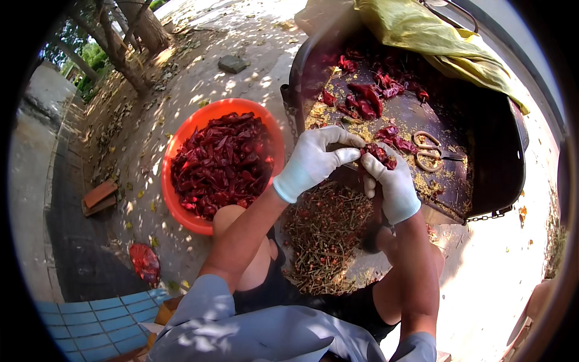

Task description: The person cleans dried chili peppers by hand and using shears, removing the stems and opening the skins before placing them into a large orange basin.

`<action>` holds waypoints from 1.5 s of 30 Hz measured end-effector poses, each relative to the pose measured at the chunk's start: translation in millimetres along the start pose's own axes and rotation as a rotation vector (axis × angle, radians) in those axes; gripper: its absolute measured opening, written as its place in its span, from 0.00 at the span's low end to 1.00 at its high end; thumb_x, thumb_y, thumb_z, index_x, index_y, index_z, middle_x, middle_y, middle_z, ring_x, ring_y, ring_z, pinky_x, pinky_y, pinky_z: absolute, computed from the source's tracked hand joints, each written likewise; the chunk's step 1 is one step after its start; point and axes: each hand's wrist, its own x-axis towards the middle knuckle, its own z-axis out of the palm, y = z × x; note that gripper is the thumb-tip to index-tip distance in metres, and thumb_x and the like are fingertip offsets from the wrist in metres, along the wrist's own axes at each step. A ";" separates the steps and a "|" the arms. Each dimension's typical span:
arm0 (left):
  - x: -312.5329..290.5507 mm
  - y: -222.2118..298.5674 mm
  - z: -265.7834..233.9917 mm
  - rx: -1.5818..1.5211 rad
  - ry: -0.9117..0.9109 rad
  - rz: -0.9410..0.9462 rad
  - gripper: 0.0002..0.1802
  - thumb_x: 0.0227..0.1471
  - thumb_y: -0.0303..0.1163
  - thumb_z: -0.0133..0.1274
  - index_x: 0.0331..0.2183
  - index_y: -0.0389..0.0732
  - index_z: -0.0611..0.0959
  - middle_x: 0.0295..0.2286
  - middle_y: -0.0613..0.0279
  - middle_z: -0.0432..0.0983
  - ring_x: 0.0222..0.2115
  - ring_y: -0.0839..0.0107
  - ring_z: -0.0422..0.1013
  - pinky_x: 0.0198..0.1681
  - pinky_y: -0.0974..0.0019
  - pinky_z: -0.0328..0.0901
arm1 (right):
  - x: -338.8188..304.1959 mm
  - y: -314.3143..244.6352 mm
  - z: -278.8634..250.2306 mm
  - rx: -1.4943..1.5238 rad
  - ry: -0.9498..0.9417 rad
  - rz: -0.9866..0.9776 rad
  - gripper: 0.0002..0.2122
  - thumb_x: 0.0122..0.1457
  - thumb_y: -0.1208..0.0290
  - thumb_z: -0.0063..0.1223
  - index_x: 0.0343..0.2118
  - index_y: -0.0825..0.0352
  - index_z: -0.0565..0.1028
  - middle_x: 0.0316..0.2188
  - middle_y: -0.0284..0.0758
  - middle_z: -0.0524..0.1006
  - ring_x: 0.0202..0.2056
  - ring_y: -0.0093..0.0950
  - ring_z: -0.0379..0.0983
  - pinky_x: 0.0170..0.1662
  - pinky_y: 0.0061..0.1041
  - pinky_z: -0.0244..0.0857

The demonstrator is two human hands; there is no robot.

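Note:
Both of my hands wear white gloves with pale blue cuffs and meet in front of me. In my right hand (pixel 392 184), closed fingers grip a crumpled dried red pepper (pixel 381 155). The thumb and forefinger of my left hand (pixel 313 160) pinch at that pepper's left edge; the exact spot between the tips is hidden. Just beyond, a dark metal cart bed (pixel 416 111) holds more dried red peppers (pixel 365 101) and scattered yellow seeds. Scissors (pixel 443 158) with tan looped handles lie there, right of my hands. Below my hands, a heap of cut stems (pixel 325 235) covers the ground between my legs.
An orange basin (pixel 181 142) full of red pepper pieces (pixel 223 163) stands left of my knee. A yellow-green cloth (pixel 422 39) drapes over the cart's far side. Bricks (pixel 99 196), a red bag-like bundle (pixel 145 263), a stone (pixel 233 64) and trees (pixel 143 27) are farther left.

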 end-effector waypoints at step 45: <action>-10.1 -29.0 22.8 -0.313 0.164 0.020 0.06 0.59 0.25 0.53 0.38 0.33 0.80 0.30 0.64 0.78 0.29 0.76 0.73 0.35 0.70 0.69 | 1.3 13.5 3.6 0.596 -0.013 0.263 0.03 0.62 0.75 0.54 0.36 0.67 0.76 0.24 0.29 0.74 0.17 0.14 0.59 0.18 0.16 0.55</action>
